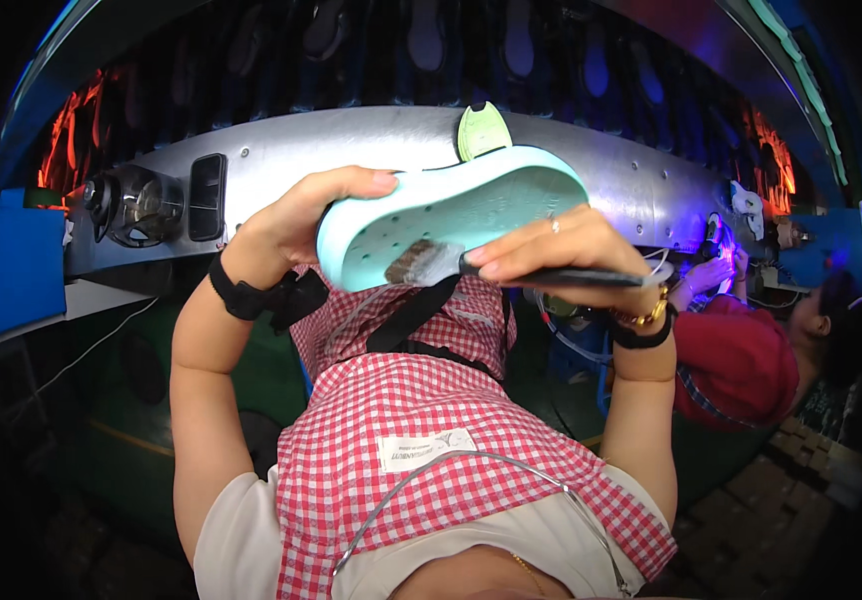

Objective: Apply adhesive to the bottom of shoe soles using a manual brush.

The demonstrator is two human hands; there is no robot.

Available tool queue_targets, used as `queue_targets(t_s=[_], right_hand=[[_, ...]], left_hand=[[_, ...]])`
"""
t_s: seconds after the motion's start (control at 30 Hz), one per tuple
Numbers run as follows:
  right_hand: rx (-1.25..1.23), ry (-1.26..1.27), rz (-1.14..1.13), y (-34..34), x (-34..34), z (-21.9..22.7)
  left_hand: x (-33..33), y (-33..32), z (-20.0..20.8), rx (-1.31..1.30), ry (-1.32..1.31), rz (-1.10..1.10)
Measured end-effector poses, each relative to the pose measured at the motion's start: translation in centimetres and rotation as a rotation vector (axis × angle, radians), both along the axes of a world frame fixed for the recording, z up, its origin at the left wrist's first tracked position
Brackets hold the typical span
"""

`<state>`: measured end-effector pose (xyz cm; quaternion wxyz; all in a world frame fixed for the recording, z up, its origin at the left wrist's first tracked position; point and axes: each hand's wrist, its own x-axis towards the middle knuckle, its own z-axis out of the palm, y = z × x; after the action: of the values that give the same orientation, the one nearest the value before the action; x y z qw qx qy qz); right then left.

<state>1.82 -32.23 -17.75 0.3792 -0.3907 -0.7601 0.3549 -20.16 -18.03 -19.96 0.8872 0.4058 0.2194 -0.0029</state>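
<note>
Brushing of the pale mint shoe sole [451, 215] appears to be the step in hand. The sole is held up in front of the chest, above the red-checked apron [421, 440] and before the grey metal housing [351, 150] of the machine behind. It is gripped at its lower-left end by the left hand [296, 225], whose fingers are curled shut around the edge, the thumb lying along the upper rim. The inner face of the sole is turned toward the camera. Its long axis runs from lower left to upper right, the broader end pointing up and to the right.

A flat brush [426, 262] with a dark handle is pinched shut between the fingers and thumb of the right hand [561, 255]. The bristles are laid on the inner face near the lower-left end.

The next stroke is judged to call for a steady hold of the sole and an even draw of the bristles along the long axis, kept inside the raised rim.

A second person in a red top [736, 365] is seated at the right.
</note>
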Motion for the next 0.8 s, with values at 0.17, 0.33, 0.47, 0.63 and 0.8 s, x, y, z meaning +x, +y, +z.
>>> queue_targets(t_s=[0.17,0.33,0.47,0.63,0.8], right_hand=[[-0.018,0.105,-0.026,-1.2,0.1,0.3],[0.005,-0.013,-0.097,-1.5,-0.2,-0.8],[-0.011,0.039,-0.367,-1.9,-0.8,1.0],[-0.012,0.000,-0.189,-1.5,-0.6,-1.3],[0.188,0.132,-0.253,-1.5,-1.0,0.8]], left_hand=[[-1.7,-1.6,0.9,0.229,0.065,0.199],[-2.3,-1.9,1.5,0.474,0.038,0.426],[-3.0,-1.3,1.4,0.313,0.019,0.401],[-4.6,0.5,-0.6,0.103,-0.038,0.476],[-3.6,2.0,-9.6,-0.055,-0.652,0.407]])
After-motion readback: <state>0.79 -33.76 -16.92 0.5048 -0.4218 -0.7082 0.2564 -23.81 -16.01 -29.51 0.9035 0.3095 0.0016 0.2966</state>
